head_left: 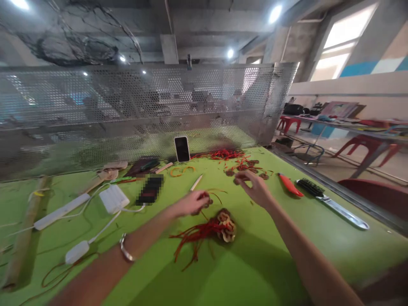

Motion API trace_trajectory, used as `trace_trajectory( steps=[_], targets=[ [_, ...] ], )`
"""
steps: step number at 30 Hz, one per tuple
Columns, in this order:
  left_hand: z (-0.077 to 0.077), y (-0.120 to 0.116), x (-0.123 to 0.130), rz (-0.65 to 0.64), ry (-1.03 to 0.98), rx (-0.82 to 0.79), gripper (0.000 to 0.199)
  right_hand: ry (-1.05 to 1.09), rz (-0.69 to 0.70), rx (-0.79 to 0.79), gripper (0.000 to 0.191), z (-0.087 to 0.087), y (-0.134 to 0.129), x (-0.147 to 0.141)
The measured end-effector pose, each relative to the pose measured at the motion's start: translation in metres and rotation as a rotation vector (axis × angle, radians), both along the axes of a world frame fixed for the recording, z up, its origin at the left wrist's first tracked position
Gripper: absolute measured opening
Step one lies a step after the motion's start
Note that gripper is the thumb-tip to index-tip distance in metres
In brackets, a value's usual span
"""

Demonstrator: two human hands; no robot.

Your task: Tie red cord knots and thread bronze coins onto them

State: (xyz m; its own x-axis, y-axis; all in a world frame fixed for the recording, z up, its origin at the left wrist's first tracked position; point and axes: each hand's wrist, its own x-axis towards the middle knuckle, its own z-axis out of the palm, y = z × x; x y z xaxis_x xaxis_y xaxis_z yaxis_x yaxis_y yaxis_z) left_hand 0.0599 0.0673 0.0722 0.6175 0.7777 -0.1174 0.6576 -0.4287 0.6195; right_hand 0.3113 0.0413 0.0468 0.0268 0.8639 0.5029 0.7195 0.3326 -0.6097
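My left hand (193, 204) is closed, and small brown pieces with a thin cord show at its fingertips. Just below it on the green tabletop lies a bundle of pale-edged brown pieces (226, 227) with long red cords (197, 238) trailing left. My right hand (255, 187) reaches forward to the right, thumb and fingers pinched at a small dark brown round piece (236, 180). That piece is at the near edge of a scattered group of similar brown pieces (251, 164) with red cords. Its outline is partly hidden by the fingers.
A heap of red cords (225, 154) and an upright phone (182, 149) stand by the perforated metal screen (127, 114). Right lie a red-handled tool (290, 185) and a black-bristled brush (338, 208). A white pen-like stick (196, 182), charger (114, 199) and power strip (62, 211) lie left.
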Motion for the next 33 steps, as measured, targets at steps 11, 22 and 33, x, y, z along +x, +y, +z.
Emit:
trace_trajectory(
  steps=[11,22,33],
  targets=[
    [0.050,0.169,0.147,0.273,0.175,0.525,0.061,-0.120,-0.317,-0.099,0.029,-0.063,0.037,0.085],
    [-0.044,0.103,0.169,-0.098,0.308,0.387,0.025,-0.323,-0.028,-0.217,0.028,-0.059,0.040,0.051],
    [-0.053,0.088,0.163,0.059,0.263,0.392,0.034,-0.270,-0.281,-0.219,0.029,-0.065,0.043,0.042]
  ],
)
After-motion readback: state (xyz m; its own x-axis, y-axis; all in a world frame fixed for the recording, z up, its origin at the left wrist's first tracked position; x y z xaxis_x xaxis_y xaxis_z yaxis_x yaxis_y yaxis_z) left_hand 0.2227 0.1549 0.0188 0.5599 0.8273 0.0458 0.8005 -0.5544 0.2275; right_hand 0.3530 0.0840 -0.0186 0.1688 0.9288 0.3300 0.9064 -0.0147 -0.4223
